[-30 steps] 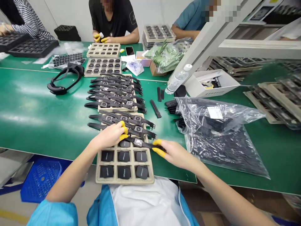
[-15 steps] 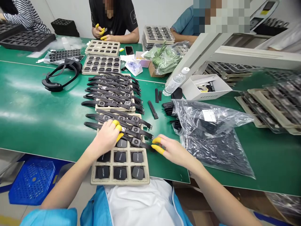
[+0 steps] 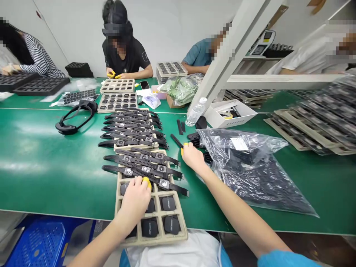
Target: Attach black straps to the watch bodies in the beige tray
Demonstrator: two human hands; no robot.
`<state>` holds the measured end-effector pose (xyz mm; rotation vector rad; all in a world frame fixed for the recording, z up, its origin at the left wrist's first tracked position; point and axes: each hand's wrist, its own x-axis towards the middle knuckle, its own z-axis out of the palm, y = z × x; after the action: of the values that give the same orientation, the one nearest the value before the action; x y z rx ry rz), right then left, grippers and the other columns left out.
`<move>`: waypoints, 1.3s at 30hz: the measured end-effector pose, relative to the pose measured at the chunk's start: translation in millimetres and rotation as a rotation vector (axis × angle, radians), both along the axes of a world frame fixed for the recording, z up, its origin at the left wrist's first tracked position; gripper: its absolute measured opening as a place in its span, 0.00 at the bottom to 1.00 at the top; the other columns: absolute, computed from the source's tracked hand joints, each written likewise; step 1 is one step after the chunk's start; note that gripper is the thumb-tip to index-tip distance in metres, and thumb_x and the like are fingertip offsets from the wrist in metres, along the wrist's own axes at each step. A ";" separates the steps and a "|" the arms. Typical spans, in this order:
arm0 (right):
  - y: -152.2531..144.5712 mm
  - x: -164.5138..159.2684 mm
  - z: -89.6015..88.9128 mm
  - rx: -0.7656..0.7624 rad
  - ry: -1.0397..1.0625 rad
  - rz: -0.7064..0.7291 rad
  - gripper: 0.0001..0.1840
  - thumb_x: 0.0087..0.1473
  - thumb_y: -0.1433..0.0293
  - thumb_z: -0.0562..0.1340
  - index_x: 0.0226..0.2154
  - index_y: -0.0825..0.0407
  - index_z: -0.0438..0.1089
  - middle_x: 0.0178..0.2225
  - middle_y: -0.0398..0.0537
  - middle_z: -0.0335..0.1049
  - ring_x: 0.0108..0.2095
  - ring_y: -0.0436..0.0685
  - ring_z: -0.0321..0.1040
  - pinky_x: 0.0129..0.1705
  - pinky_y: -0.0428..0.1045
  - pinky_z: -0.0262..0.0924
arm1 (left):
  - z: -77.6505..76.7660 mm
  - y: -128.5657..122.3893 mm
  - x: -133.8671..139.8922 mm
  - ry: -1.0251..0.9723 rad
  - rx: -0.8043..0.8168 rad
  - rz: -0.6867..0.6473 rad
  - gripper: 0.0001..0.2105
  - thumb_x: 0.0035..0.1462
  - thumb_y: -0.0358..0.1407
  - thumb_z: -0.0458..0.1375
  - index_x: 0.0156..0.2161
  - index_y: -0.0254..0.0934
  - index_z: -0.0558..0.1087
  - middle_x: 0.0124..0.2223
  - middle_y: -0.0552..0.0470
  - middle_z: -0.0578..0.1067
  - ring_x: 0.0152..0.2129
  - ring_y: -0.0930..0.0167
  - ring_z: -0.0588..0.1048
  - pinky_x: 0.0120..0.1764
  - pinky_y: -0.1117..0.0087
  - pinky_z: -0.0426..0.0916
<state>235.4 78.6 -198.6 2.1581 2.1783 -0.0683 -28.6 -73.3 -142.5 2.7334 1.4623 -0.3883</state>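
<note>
My right hand (image 3: 192, 157), with yellow finger cots, pinches the near end of a loose black watch strap (image 3: 175, 140) on the green table. My left hand (image 3: 136, 202) is over a beige tray (image 3: 182, 226), fingers curled down into a middle compartment; what they grip is hidden beneath them. Square black watch bodies (image 3: 168, 203) lie in the nearer compartments, some partly covered by my left hand. Across the tray's far rows lie watches with black straps fitted (image 3: 164, 184), their round sensors facing up.
A clear plastic bag of black straps (image 3: 250, 174) lies at the right. Behind it are a water bottle (image 3: 196, 112) and a white box (image 3: 230, 114). A black headset (image 3: 75, 118) lies at the left. A slanted white post (image 3: 222, 55) rises at right. Co-workers sit across the table.
My right hand has moved from the end of the nearest strapped watch, away from me to the loose strap. My left hand has come nearer, down into the tray. The view has tilted up.
</note>
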 end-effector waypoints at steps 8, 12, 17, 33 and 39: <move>-8.0 29.7 6.1 0.115 0.097 -0.018 0.15 0.71 0.68 0.49 0.48 0.58 0.68 0.48 0.63 0.72 0.38 0.63 0.75 0.37 0.53 0.64 | 24.3 9.6 -21.5 -0.228 -0.056 0.022 0.07 0.65 0.29 0.53 0.39 0.36 0.74 0.40 0.43 0.77 0.40 0.59 0.76 0.42 0.58 0.72; -14.0 40.3 27.8 0.533 0.534 -0.061 0.15 0.70 0.58 0.54 0.42 0.51 0.67 0.45 0.60 0.72 0.41 0.65 0.72 0.43 0.57 0.66 | 75.5 36.0 -32.5 -0.577 -0.008 0.174 0.08 0.70 0.37 0.50 0.47 0.39 0.70 0.37 0.48 0.77 0.32 0.65 0.77 0.34 0.66 0.69; -21.4 9.3 46.3 0.602 1.407 -0.092 0.16 0.66 0.51 0.60 0.41 0.45 0.63 0.35 0.46 0.71 0.33 0.57 0.71 0.38 0.54 0.68 | 81.8 100.2 13.2 -1.012 -0.161 0.236 0.09 0.69 0.37 0.51 0.52 0.39 0.62 0.39 0.49 0.78 0.29 0.70 0.76 0.33 0.69 0.71; -57.2 -23.3 30.2 -0.437 1.976 0.055 0.22 0.57 0.51 0.70 0.34 0.51 0.68 0.23 0.42 0.72 0.18 0.48 0.60 0.20 0.46 0.55 | -22.0 134.8 53.3 -1.048 -0.092 -0.204 0.29 0.56 0.21 0.47 0.63 0.37 0.67 0.61 0.42 0.73 0.60 0.64 0.71 0.62 0.58 0.71; -53.9 -23.0 28.1 -0.421 2.012 0.000 0.21 0.55 0.53 0.72 0.33 0.51 0.68 0.23 0.42 0.73 0.18 0.47 0.60 0.20 0.45 0.53 | -21.8 136.7 53.2 -1.053 -0.064 -0.218 0.22 0.65 0.24 0.48 0.62 0.36 0.68 0.60 0.40 0.73 0.60 0.63 0.72 0.62 0.57 0.70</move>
<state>212.4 24.7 -170.5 1.5477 1.8025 -3.3173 24.5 63.5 -164.2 2.3387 0.8223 0.8591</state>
